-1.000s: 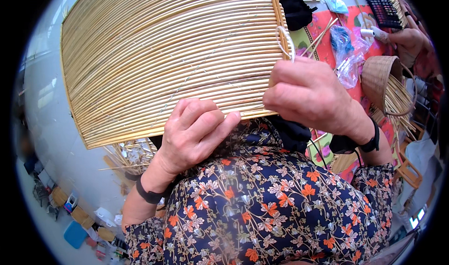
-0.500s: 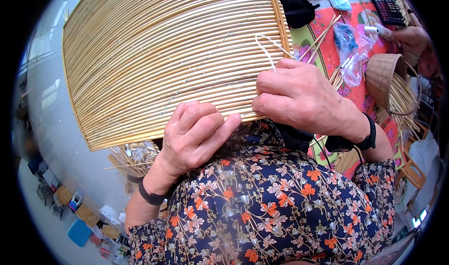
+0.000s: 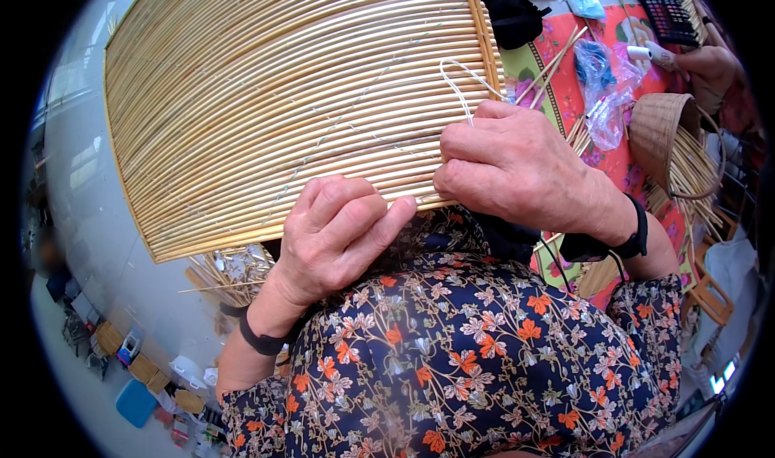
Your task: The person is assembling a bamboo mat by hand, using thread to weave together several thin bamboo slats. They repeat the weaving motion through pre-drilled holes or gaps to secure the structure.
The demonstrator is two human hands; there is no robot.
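A large panel of thin, straw-coloured rods (image 3: 266, 102) laid side by side spreads out before me, framed by rods along its edges. On its near edge, my left hand (image 3: 335, 236) is closed, the thumb pressed on the rim and the curled fingers over the rods. My right hand (image 3: 508, 159) is closed in a fist by the panel's near right corner. A white cord (image 3: 454, 74) rises from this fist in a loop over the rods. The right fingertips, and whatever else they pinch, are hidden.
A red floral cloth (image 3: 557, 34) lies to the right with loose rods, a clear plastic bag (image 3: 607, 119) and a white thread spool (image 3: 638, 52). Beyond stands a woven basket (image 3: 663, 139) of rods. Another person's hand (image 3: 709, 66) is at far right. Rod scraps (image 3: 234, 272) lie at left.
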